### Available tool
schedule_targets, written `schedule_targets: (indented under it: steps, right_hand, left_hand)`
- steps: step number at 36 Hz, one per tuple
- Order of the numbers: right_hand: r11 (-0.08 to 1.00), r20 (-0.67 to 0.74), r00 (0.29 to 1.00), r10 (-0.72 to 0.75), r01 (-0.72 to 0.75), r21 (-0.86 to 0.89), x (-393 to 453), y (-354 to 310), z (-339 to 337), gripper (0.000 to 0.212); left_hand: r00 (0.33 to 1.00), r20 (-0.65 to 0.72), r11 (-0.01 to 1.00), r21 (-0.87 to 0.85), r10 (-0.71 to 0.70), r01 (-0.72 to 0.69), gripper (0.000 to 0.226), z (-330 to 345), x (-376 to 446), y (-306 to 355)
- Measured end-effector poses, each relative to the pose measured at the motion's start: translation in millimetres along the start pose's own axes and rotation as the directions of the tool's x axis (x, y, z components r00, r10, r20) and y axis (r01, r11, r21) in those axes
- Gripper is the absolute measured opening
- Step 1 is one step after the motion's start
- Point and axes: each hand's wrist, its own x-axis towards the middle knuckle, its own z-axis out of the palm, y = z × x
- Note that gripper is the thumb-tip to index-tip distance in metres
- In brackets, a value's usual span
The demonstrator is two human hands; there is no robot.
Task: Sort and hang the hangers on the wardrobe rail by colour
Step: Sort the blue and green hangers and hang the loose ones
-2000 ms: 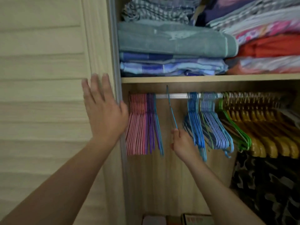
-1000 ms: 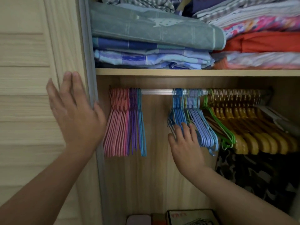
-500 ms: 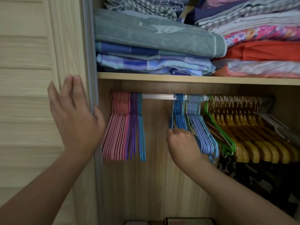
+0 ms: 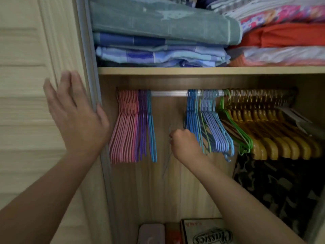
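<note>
A silver wardrobe rail (image 4: 168, 93) carries hangers in bunches. At its left end hang pink hangers (image 4: 124, 131), then purple hangers (image 4: 142, 127), then a few blue hangers (image 4: 152, 131). Past a bare stretch come more blue hangers (image 4: 191, 115), lilac hangers (image 4: 214, 127), green hangers (image 4: 241, 132) and wooden hangers (image 4: 274, 138). My right hand (image 4: 184, 145) is curled below the right blue bunch and grips a thin, motion-blurred hanger (image 4: 167, 162) that hangs down from it. My left hand (image 4: 75, 115) presses flat with spread fingers on the wardrobe door edge (image 4: 84, 67).
A shelf (image 4: 193, 70) over the rail holds stacks of folded fabrics (image 4: 158, 23). A camouflage garment (image 4: 274, 187) hangs at the lower right. Boxes (image 4: 202, 231) lie on the wardrobe floor. The slatted door (image 4: 22, 85) fills the left side.
My right hand hung a blue hanger on the right bunch, then closed on a thin hanger and drew it left and down, clear of the bunch. My left hand stayed on the door.
</note>
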Motion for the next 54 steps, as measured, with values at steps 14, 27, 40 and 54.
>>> schedule_targets:
  steps: [14, 27, 40, 54]
  right_hand:
    - [0.897, 0.430, 0.849, 0.306, -0.409, 0.168, -230.6, 37.3, 71.3, 0.032]
    - [0.275, 0.450, 0.683, 0.575, -0.680, 0.680, -261.5, 95.6, 35.6, 0.042]
    - [0.455, 0.224, 0.536, 0.814, -0.828, 0.329, -269.9, 124.2, 68.6, 0.040]
    - [0.195, 0.895, 0.444, 0.031, -0.881, 0.431, -310.2, 19.8, 79.4, 0.033]
  left_hand:
    - [0.695, 0.691, 0.907, -0.140, -0.198, 0.398, 0.053, -41.8, -273.9, 28.9]
    - [-0.381, 0.919, 0.728, 0.331, -0.104, 0.600, 0.018, -67.8, -442.1, 2.6]
    - [-0.392, 0.919, 0.355, 0.375, -0.026, 0.856, 0.035, -70.7, -413.4, 0.2]
    - [-0.369, 0.919, -0.023, 0.375, 0.139, 0.927, 0.015, -46.8, -364.9, 85.5]
